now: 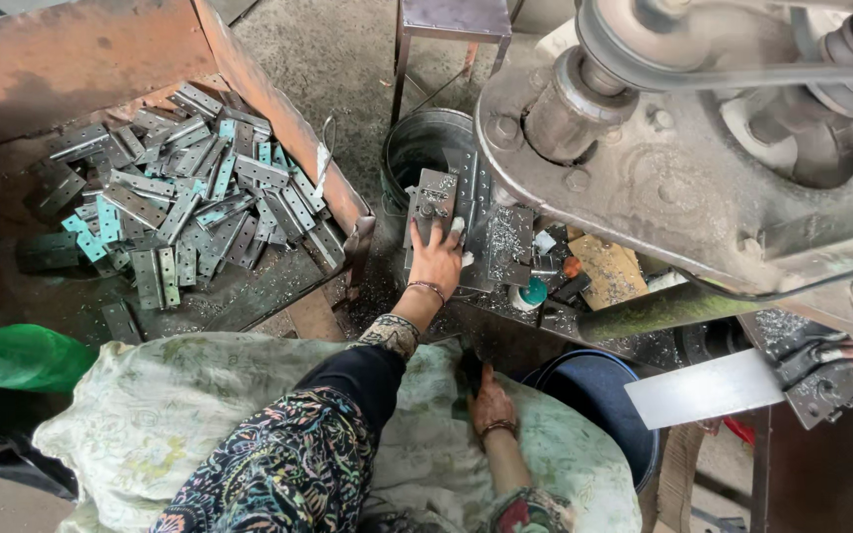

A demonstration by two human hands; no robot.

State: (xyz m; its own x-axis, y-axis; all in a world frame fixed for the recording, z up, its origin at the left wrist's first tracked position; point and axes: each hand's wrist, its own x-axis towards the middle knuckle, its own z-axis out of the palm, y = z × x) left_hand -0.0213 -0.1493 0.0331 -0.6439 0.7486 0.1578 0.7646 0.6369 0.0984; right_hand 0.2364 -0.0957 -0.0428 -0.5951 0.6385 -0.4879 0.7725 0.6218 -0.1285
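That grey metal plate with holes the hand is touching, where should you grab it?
Probably by its near short edge, coming from below, where the left hand already rests. The metal plate lies flat on the machine bed, and its far end nears the bucket.

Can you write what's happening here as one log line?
left hand: on metal plate at press machine | right hand: resting on cloth | hinge pile: in tray

Metal workshop: belt-driven press machine [703, 148], rusty bin of punched steel plates [185, 202], metal shavings [505, 237] on the bench.
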